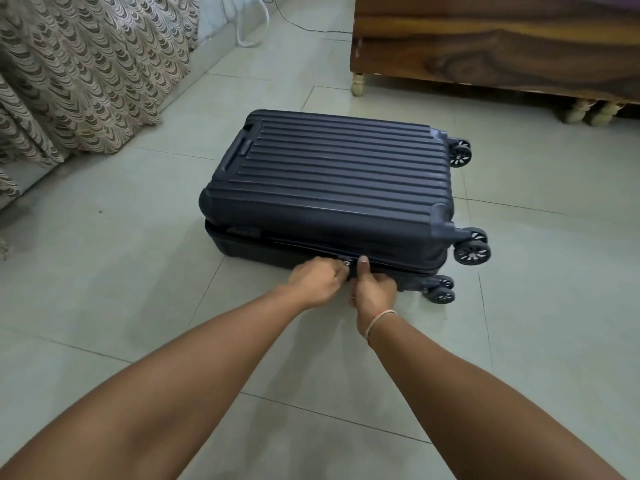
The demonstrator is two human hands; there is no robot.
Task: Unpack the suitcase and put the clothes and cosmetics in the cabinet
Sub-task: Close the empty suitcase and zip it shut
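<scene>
Both bare forearms reached out from under the camera toward the floor, w/ a thread bracelet [379, 320] on the right wrist. Left hand [317, 284] was curled tight at the zip line, fingers bunched around what looked like the small metal zip pull [347, 264], though the pinch itself was partly hidden. Right hand [374, 289] sat touching the left one, fingers folded under and thumb pointing up, pressed against the case's side seam; couldn't tell if it had a second pull or was just bracing the shell. Suitcase [329, 174], dark blue hard-shell w/ ribs, lay flat on the tile floor [104, 289], wheels [471, 251] off to the right, lid closed, a thin gap showing at the left end of the seam. Curtain [79, 71] hung at left, wooden bed frame [502, 43] stood beyond at right; no cabinet in sight. Looked to me like step one, i.e. unzipping, so the task was barely begun, nothing unpacked. Next move probably called for running the pull along the seam and round the corners while the other hand steadied the case, then lifting the lid.
</scene>
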